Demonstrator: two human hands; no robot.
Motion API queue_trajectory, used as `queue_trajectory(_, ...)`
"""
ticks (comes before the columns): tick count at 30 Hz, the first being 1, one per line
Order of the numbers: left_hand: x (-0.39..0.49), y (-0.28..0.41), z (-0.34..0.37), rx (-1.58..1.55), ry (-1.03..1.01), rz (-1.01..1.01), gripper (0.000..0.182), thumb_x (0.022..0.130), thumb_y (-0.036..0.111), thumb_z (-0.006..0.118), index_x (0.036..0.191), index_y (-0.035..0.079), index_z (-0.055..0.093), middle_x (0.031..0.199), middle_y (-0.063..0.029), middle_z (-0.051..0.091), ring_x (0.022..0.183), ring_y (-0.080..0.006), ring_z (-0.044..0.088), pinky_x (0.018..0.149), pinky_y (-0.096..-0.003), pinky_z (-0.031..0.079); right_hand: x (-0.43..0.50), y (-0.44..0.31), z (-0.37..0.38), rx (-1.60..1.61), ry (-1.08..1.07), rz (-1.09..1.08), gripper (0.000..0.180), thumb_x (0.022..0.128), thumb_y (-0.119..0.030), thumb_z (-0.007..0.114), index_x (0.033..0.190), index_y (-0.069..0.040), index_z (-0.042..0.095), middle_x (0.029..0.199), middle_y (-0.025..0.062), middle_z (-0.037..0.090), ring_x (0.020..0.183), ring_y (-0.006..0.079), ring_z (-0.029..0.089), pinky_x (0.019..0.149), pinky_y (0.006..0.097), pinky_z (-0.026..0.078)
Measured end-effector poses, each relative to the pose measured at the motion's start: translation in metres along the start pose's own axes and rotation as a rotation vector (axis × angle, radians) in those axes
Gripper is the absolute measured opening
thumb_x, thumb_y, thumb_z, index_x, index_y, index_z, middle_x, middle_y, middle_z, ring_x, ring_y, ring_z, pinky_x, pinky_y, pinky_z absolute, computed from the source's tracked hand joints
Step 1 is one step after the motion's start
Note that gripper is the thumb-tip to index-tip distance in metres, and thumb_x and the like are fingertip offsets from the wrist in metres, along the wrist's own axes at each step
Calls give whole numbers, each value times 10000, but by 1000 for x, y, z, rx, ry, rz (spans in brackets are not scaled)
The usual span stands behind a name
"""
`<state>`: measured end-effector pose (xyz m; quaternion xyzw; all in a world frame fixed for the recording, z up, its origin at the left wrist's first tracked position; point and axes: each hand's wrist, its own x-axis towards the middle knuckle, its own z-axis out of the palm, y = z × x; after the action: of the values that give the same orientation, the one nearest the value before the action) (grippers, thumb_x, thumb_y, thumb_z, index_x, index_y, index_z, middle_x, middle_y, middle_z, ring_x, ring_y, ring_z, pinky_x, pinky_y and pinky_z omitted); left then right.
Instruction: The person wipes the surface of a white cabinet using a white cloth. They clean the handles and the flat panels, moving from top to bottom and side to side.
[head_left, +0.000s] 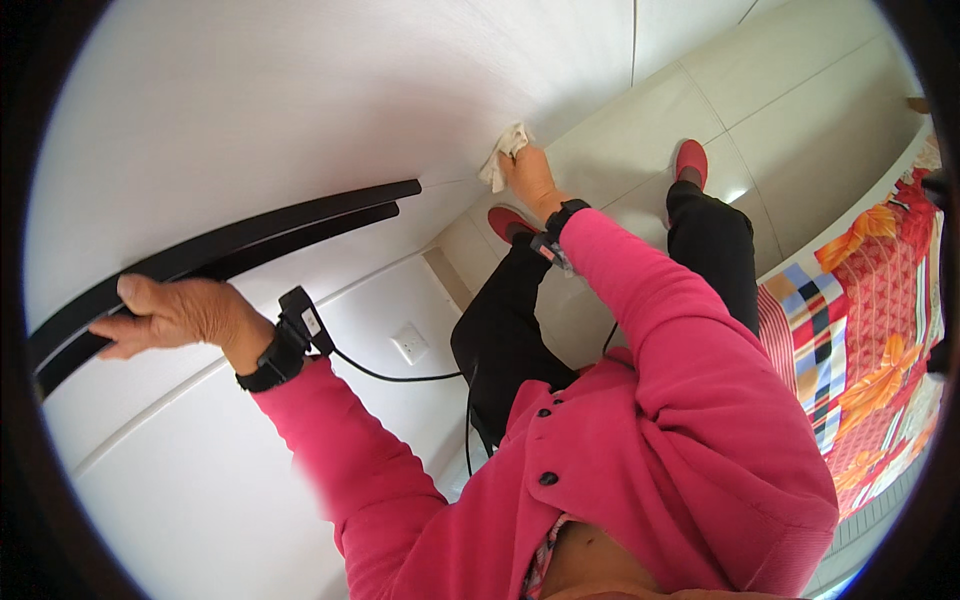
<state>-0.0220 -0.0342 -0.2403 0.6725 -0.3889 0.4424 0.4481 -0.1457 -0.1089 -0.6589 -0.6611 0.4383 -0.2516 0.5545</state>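
Note:
My left hand (184, 311) rests on a long black handle strip (270, 225) along the edge of a white cabinet door (262, 97), thumb on the strip's face and fingers bent behind it. A second black strip (315, 236) runs just beside the first. My right hand (529, 176) grips a crumpled off-white cloth (504, 156), which lies against the lower part of the white door. Both wrists carry black straps with small devices, and a black cable (397, 378) runs from the left one.
A wall socket (409, 343) sits on the white surface below the strips. Pale floor tiles (645, 142) lie under my feet in red shoes (691, 161). At the right is a bed with a patterned, multicoloured cover (874, 330). The cable hangs past my legs.

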Motion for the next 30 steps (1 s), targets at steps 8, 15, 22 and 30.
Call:
queue_trajectory(8, 0, -3, 0, -120, 24, -33, 1008, 761, 414, 687, 1524, 47, 141, 1524, -226, 166, 1308, -359, 375, 1080, -483, 376, 30, 134, 77, -130, 68, 321, 232, 840, -203, 569, 844, 16, 645, 871, 263, 659, 865, 442, 627, 766, 506, 506)
queue_trajectory(15, -2, -3, 1, -72, 94, -99, 708, 832, 366, 545, 1462, 170, 288, 1269, -160, 499, 1091, -321, 566, 883, -498, 549, 47, 202, 101, -300, -117, 395, 208, 846, -181, 551, 907, -18, 665, 911, 232, 679, 895, 408, 644, 772, 481, 517)
queue_trajectory(22, 0, -7, -1, -146, 111, -100, 677, 843, 365, 575, 1414, 124, 304, 1207, -170, 510, 1058, -305, 569, 894, -466, 544, 17, 190, 169, 493, -136, 162, 205, 853, -120, 553, 951, 26, 659, 942, 194, 693, 852, 324, 670, 729, 405, 529)
queue_trajectory(30, 3, -13, -5, 66, 97, -22, 779, 884, 299, 584, 1494, -8, 209, 1468, -290, 227, 1197, -347, 459, 1019, -432, 424, -7, 43, 105, 533, -192, 458, 307, 874, -188, 515, 1016, 65, 615, 882, 205, 675, 799, 292, 645, 715, 402, 494)
